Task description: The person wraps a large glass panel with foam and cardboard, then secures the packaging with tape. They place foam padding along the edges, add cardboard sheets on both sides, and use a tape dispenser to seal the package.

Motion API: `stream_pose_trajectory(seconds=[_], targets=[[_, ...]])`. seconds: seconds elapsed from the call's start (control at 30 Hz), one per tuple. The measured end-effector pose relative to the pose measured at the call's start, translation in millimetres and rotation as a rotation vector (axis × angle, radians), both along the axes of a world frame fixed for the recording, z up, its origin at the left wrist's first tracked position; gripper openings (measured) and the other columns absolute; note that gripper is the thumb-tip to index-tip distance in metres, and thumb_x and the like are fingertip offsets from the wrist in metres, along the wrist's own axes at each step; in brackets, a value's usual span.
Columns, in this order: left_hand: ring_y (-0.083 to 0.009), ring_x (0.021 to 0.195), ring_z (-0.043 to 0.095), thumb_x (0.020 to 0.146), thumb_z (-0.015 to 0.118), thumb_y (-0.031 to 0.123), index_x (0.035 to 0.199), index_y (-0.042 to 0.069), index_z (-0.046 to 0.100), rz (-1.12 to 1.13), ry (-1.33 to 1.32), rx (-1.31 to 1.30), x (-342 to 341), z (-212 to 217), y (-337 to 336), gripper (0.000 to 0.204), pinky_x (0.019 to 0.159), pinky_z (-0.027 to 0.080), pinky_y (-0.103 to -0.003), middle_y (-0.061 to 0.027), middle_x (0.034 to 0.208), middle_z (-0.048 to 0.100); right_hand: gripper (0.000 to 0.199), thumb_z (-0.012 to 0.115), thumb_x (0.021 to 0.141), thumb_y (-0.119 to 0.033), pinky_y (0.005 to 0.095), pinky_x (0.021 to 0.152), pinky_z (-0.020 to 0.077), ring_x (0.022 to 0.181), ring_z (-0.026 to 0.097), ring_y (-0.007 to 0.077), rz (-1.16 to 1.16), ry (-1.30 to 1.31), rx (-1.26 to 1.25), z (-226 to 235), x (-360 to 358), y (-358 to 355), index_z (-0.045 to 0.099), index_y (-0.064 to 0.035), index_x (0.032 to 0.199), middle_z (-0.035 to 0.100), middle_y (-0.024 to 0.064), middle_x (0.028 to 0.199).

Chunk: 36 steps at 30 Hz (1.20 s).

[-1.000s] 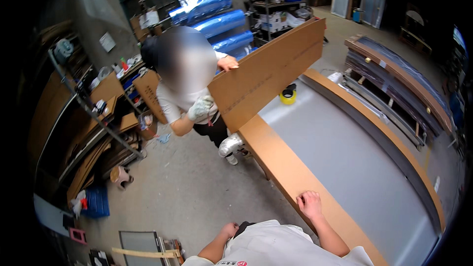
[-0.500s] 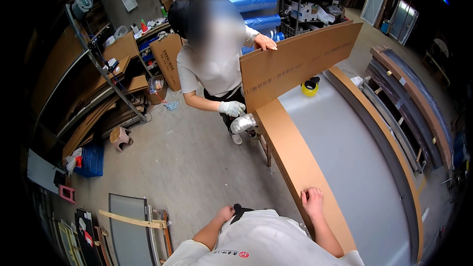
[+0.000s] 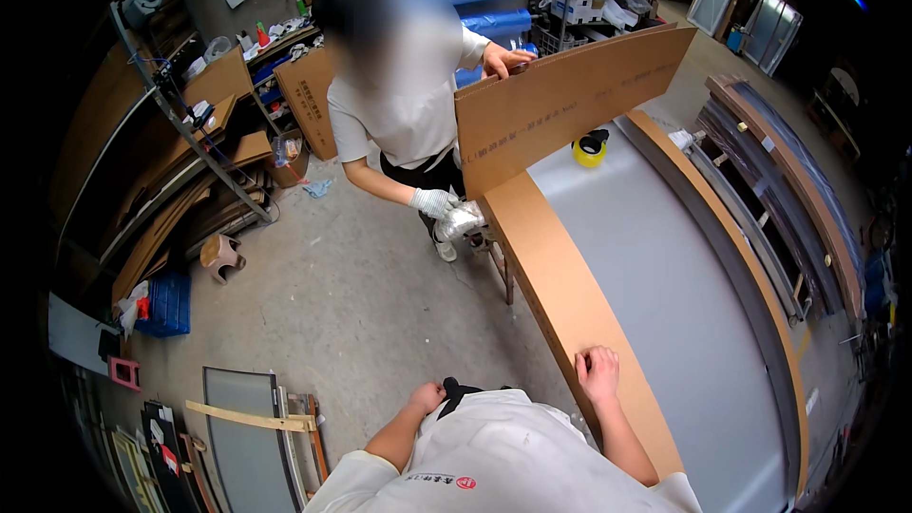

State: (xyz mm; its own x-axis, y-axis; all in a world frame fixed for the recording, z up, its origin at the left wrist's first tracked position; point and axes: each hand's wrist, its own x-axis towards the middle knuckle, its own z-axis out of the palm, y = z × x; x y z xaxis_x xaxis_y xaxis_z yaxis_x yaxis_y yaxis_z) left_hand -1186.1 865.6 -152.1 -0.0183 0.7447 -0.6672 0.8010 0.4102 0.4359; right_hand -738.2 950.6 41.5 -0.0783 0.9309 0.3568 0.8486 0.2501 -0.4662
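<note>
My right hand [image 3: 598, 373] rests on the brown cardboard strip [image 3: 579, 294] along the near edge of a long grey panel [image 3: 655, 256], its fingers loosely bent and nothing in them. Close to the black cloth [image 3: 460, 395] at my waist is my left hand [image 3: 428, 397]; its fingertips are hidden. Across from me, a person holds a folded cardboard sheet [image 3: 579, 100] upright over the panel's far end. That person's bare hand [image 3: 503, 59] is at the sheet's top edge with a small dark object, while the gloved hand [image 3: 434, 202] is beside a silvery wrapped piece [image 3: 462, 219].
A yellow tape roll [image 3: 590, 149] sits on the panel near the sheet. Wrapped curved frames [image 3: 788, 190] stand to the right. At left are a cardboard-filled rack [image 3: 180, 171], a small stool [image 3: 221, 257] and a blue crate [image 3: 167, 306]. Framed panels [image 3: 242, 427] stand at lower left.
The view has shifted slightly. The person's bare hand has changed its place at the sheet's top edge, and a dark object now shows there. My hands stay about where they were.
</note>
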Motion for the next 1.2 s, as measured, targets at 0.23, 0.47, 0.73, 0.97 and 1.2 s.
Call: stream_pose_trajectory(seconds=[0.23,0.47,0.73,0.97,1.2], targets=[[-0.0384,0.115,0.071,0.095,0.062,0.034,0.120,0.011,0.078,-0.050,0.036,0.060,-4.6,2.7,5.0,0.038,0.102,0.056,-0.048,-0.0189,0.121,0.076,0.017,0.078,0.090,-0.016,0.0446,0.083,0.0477,0.084,0.064,0.0316,0.000,-0.010,-0.020,1.1,-1.4,3.9,0.064,-0.0088,0.084,0.066,0.0092,0.085],[-0.0391,0.109,0.071,0.097,0.063,0.029,0.114,0.008,0.077,0.054,0.026,0.328,-5.8,21.1,26.0,0.031,0.097,0.057,-0.049,-0.0184,0.114,0.076,0.032,0.080,0.092,-0.015,0.0368,0.079,0.0570,0.087,0.068,0.0236,-0.059,0.419,-0.198,62.6,-44.2,67.0,0.068,-0.0045,0.121,0.070,0.0111,0.107],[-0.0362,0.104,0.074,0.096,0.065,0.023,0.115,0.008,0.077,0.084,-0.107,0.334,-32.7,11.3,75.9,0.027,0.093,0.059,-0.047,-0.0178,0.112,0.076,0.126,0.090,0.086,-0.036,0.0471,0.111,0.0497,0.143,0.049,0.0370,-0.003,0.715,-0.081,194.7,-149.5,214.6,0.002,-0.0060,0.171,0.031,0.0264,0.167],[-0.0360,0.096,0.076,0.098,0.066,0.020,0.116,0.003,0.076,-0.026,-0.315,0.436,-61.3,25.1,184.7,0.027,0.089,0.060,-0.045,-0.0199,0.106,0.078,0.108,0.079,0.093,-0.037,0.0540,0.125,0.0309,0.153,0.032,0.0469,-0.502,0.587,0.281,188.4,-299.2,348.8,0.011,-0.0009,0.168,0.025,0.0304,0.168],[-0.0294,0.093,0.077,0.099,0.066,0.017,0.118,0.002,0.075,-0.048,-0.534,0.346,-114.6,20.8,246.6,0.026,0.087,0.060,-0.040,-0.0182,0.102,0.078,0.044,0.061,0.108,-0.030,0.0481,0.100,0.0513,0.112,0.066,0.0421,-0.799,0.978,0.267,160.2,-284.1,371.4,0.060,0.0069,0.133,0.069,0.0279,0.121]])
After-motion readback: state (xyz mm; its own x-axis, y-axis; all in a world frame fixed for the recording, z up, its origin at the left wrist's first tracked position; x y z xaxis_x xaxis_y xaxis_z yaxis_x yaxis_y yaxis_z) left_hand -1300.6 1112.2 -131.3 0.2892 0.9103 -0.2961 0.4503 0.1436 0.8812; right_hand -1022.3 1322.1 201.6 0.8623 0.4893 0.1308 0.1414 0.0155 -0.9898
